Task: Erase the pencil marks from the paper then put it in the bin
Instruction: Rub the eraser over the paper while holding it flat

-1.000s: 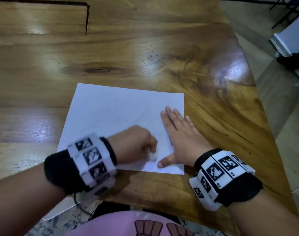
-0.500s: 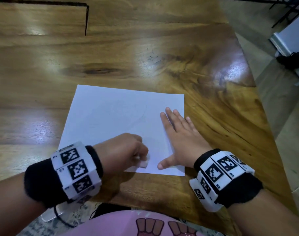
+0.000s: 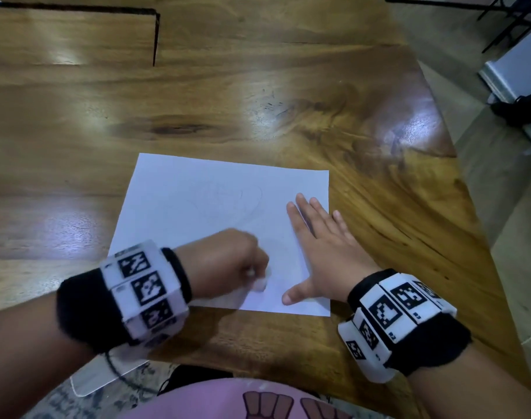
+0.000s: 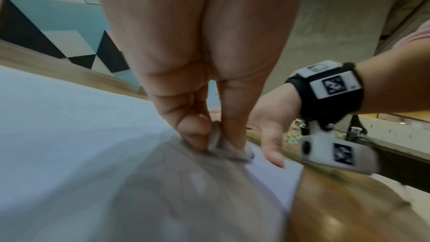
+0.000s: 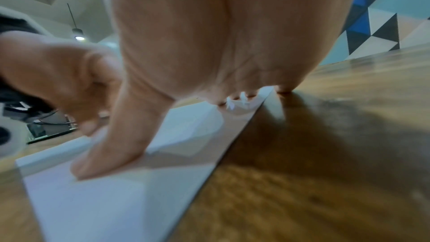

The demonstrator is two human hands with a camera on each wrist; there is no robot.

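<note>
my left hand pinches a white eraser against the paper on the wooden table, while just right of it my right hand presses flat, fingers spread, on the sheet's right edge.

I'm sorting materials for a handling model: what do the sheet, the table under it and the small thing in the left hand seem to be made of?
Sheet: thin white paper, matte, lying flat, with faint pencil lines.
Table: wood, seemingly varnished; grain, a dark knot and glossy glare show.
Eraser: probably soft rubber or vinyl, whitish-grey and dull, pinched by the left hand; blur leaves it uncertain.
</note>
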